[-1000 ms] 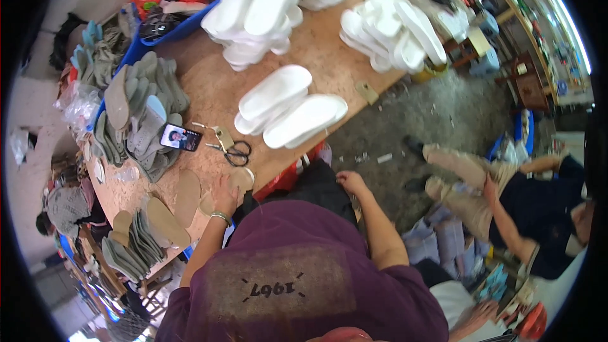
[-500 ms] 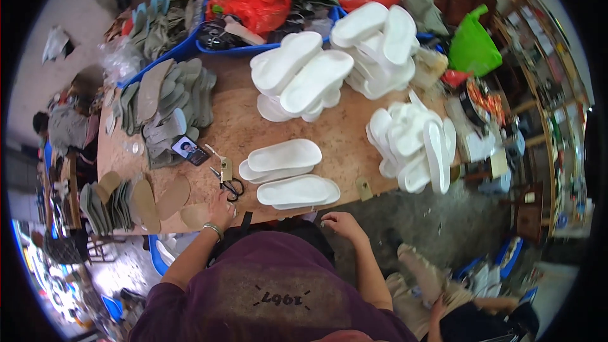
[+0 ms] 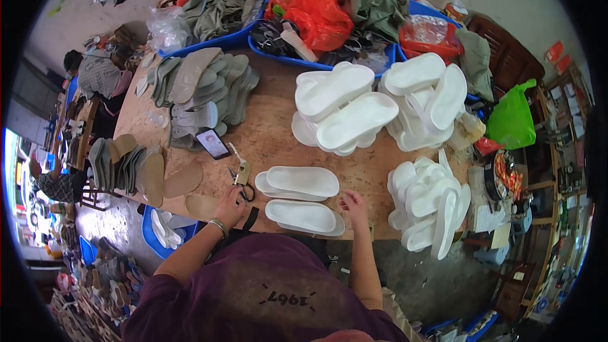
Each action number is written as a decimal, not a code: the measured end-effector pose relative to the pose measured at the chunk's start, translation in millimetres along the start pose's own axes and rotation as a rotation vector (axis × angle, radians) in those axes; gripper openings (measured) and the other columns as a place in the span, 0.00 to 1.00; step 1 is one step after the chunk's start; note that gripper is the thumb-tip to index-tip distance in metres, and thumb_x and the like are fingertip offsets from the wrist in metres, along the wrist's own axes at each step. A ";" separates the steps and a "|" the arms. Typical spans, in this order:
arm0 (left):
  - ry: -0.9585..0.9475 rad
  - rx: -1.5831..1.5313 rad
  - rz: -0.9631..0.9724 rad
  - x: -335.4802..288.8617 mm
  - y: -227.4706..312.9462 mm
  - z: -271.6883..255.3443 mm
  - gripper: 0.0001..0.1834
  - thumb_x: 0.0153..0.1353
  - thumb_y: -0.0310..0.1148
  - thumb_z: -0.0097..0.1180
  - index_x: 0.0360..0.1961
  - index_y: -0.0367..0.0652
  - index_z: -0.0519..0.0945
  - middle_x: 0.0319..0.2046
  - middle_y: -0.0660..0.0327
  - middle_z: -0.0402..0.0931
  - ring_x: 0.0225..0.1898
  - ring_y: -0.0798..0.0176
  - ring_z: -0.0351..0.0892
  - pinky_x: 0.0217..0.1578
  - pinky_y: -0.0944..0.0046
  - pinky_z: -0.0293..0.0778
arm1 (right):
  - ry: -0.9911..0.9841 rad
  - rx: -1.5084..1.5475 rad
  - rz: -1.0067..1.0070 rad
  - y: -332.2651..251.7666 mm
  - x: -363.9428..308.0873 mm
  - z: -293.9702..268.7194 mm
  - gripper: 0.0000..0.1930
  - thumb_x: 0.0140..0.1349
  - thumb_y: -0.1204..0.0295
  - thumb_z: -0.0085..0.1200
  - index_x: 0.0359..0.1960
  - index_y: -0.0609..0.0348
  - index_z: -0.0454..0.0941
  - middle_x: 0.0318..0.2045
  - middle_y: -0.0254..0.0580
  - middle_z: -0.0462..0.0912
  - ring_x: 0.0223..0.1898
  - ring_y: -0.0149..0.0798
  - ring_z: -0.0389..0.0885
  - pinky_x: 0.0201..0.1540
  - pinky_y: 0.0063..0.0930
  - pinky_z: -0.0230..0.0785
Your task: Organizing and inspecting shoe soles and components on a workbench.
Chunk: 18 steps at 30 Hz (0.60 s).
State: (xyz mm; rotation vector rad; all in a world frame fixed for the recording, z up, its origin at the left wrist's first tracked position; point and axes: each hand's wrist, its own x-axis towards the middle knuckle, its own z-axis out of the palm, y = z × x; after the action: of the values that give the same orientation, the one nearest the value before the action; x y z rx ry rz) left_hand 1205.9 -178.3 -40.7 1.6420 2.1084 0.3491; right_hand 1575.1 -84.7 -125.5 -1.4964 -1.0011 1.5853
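My left hand (image 3: 229, 209) rests at the table's near edge, fingers stretched toward the black-handled scissors (image 3: 247, 192). Its fingertips reach the scissors' handles; whether they touch them I cannot tell. A small tan tag (image 3: 242, 173) lies by the blades. Right of the scissors are two pairs of white shoe soles, a far pair (image 3: 303, 181) and a near pair (image 3: 299, 216), each stacked slightly offset. My right hand (image 3: 353, 206) is just right of these pairs, fingers loosely bent and apart, holding nothing visible.
White soles are heaped at the back (image 3: 354, 120), back right (image 3: 424, 98) and right (image 3: 427, 202). Grey-green soles (image 3: 215, 85) pile up at back left, with a phone (image 3: 213, 144) beside them. Tan insoles (image 3: 183, 180) lie left. Blue bins (image 3: 291, 58) line the far edge.
The view has shifted, showing more of the table's near side. My right hand has moved forward from before the table edge to beside the white soles. My left hand has edged closer to the scissors.
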 end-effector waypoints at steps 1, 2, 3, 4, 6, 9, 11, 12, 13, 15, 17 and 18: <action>0.007 -0.046 -0.002 5.5 5.5 -5.4 0.22 0.50 0.32 0.56 0.48 0.41 0.70 0.50 0.52 0.66 0.51 0.47 0.67 0.52 0.56 0.65 | 0.074 0.353 0.089 1.2 13.8 -0.7 0.10 0.60 0.74 0.49 0.43 0.59 0.75 0.28 0.38 0.80 0.26 0.29 0.77 0.28 0.22 0.70; 0.020 -0.051 -0.010 11.8 7.6 -7.0 0.22 0.50 0.32 0.56 0.48 0.41 0.70 0.50 0.52 0.66 0.51 0.47 0.67 0.52 0.56 0.65 | 0.100 0.395 0.039 5.1 30.3 -4.3 0.08 0.61 0.74 0.48 0.41 0.57 0.75 0.29 0.37 0.80 0.25 0.29 0.77 0.25 0.19 0.70; 0.056 -0.081 0.039 17.8 7.2 -9.0 0.22 0.50 0.32 0.55 0.48 0.41 0.70 0.50 0.51 0.67 0.51 0.47 0.67 0.52 0.56 0.65 | 0.081 0.389 0.036 5.7 46.8 -5.3 0.08 0.61 0.74 0.48 0.41 0.57 0.75 0.29 0.37 0.80 0.25 0.29 0.77 0.25 0.19 0.70; 0.090 -0.112 0.093 25.6 10.2 -12.9 0.22 0.50 0.31 0.55 0.48 0.41 0.70 0.49 0.51 0.67 0.51 0.46 0.67 0.52 0.55 0.64 | 0.127 0.563 0.059 4.4 61.8 -6.5 0.07 0.61 0.73 0.49 0.39 0.58 0.75 0.28 0.38 0.80 0.25 0.29 0.77 0.25 0.18 0.69; 0.116 -0.133 0.146 46.0 26.8 -24.6 0.22 0.50 0.31 0.55 0.48 0.41 0.70 0.49 0.50 0.67 0.51 0.46 0.67 0.52 0.55 0.64 | 0.230 0.789 0.089 9.6 92.1 -11.6 0.05 0.61 0.71 0.49 0.34 0.58 0.74 0.27 0.38 0.80 0.24 0.29 0.76 0.23 0.17 0.69; 0.117 -0.115 0.265 90.2 59.4 -49.1 0.22 0.52 0.32 0.54 0.49 0.39 0.69 0.49 0.49 0.66 0.51 0.45 0.66 0.52 0.55 0.64 | 0.309 0.911 0.189 31.1 129.0 -22.1 0.09 0.62 0.65 0.49 0.35 0.58 0.74 0.25 0.35 0.79 0.22 0.29 0.75 0.21 0.16 0.68; 0.211 -0.084 0.426 132.6 68.8 -60.1 0.22 0.52 0.33 0.55 0.49 0.39 0.69 0.49 0.49 0.66 0.51 0.46 0.66 0.52 0.55 0.63 | 0.330 0.840 0.221 37.5 139.6 -13.8 0.12 0.62 0.62 0.49 0.36 0.58 0.74 0.25 0.36 0.79 0.22 0.29 0.75 0.21 0.15 0.68; 0.239 -0.079 0.449 158.6 74.2 -63.2 0.23 0.52 0.34 0.55 0.49 0.40 0.68 0.49 0.49 0.66 0.52 0.46 0.65 0.53 0.54 0.63 | 0.355 0.768 0.258 39.7 144.3 -10.9 0.15 0.62 0.58 0.49 0.36 0.58 0.74 0.26 0.37 0.79 0.22 0.30 0.75 0.20 0.15 0.68; 0.270 -0.071 0.468 184.4 79.8 -68.5 0.23 0.52 0.34 0.55 0.49 0.40 0.68 0.50 0.49 0.66 0.52 0.46 0.65 0.53 0.54 0.62 | 0.356 0.771 0.251 38.3 147.7 -6.8 0.15 0.62 0.58 0.49 0.36 0.58 0.74 0.26 0.37 0.79 0.22 0.30 0.75 0.20 0.15 0.68; 0.316 -0.082 0.535 240.3 107.0 -85.7 0.26 0.51 0.37 0.56 0.52 0.40 0.67 0.52 0.48 0.64 0.54 0.46 0.63 0.54 0.54 0.61 | 0.443 0.773 0.307 34.0 149.5 2.3 0.20 0.61 0.52 0.48 0.37 0.59 0.73 0.26 0.40 0.79 0.21 0.31 0.75 0.18 0.14 0.67; 0.402 -0.087 0.599 301.4 141.1 -90.5 0.33 0.50 0.40 0.58 0.56 0.40 0.63 0.55 0.47 0.61 0.56 0.45 0.61 0.55 0.52 0.60 | 0.487 0.749 0.328 36.1 147.8 3.4 0.22 0.60 0.51 0.47 0.39 0.59 0.72 0.27 0.43 0.79 0.20 0.33 0.74 0.17 0.15 0.66; 0.394 -0.072 0.550 326.5 168.1 -87.9 0.36 0.49 0.42 0.59 0.57 0.40 0.61 0.56 0.46 0.60 0.58 0.44 0.59 0.56 0.50 0.59 | 0.512 0.736 0.348 39.3 145.5 0.9 0.22 0.61 0.50 0.47 0.39 0.59 0.72 0.27 0.43 0.79 0.19 0.33 0.74 0.16 0.16 0.66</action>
State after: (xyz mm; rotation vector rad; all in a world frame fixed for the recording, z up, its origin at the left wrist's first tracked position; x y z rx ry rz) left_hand 1242.0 186.2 51.2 2.2366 1.8207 0.9767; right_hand 1565.5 29.0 -223.9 -1.4471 0.1433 1.4414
